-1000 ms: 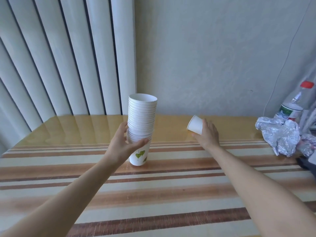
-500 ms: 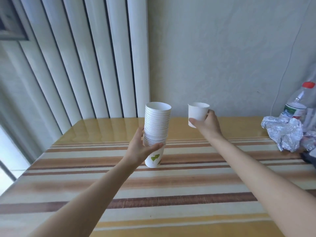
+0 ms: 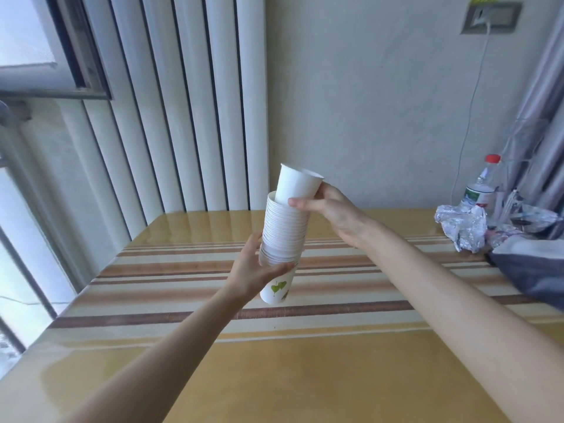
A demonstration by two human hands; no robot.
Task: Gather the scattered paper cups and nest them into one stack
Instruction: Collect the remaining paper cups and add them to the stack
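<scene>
Paper cup stack (image 3: 282, 239) in head view, lifted off the striped table (image 3: 305, 377), tilted slightly, bottom cup printed with green leaves. Gripped low on its side by left hand (image 3: 253, 270), thumb across front just above the leaf print, fingers curled round the far side. Single white paper cup (image 3: 297, 184) partly nested into stack's top, base already inside the rim, upper body and mouth standing proud, leaning right. Pinched by right hand (image 3: 329, 209), thumb across near wall, fingers behind the cup, mostly hidden. Both forearms bare, reaching in from bottom corners. Stack and cup held above the table's far half, in front of white vertical blind slats (image 3: 189, 102). Crumpled foil (image 3: 464, 224) on far right of table, touching or just beside a clear plastic bottle with red cap (image 3: 483, 190); contact between them hard to tell. Dark grey fabric bundle (image 3: 534, 270) at right edge, near foil. White cable (image 3: 470, 111) hanging down plain wall from a wall socket (image 3: 491, 21) at top right. Window frame (image 3: 45, 87) at left.
</scene>
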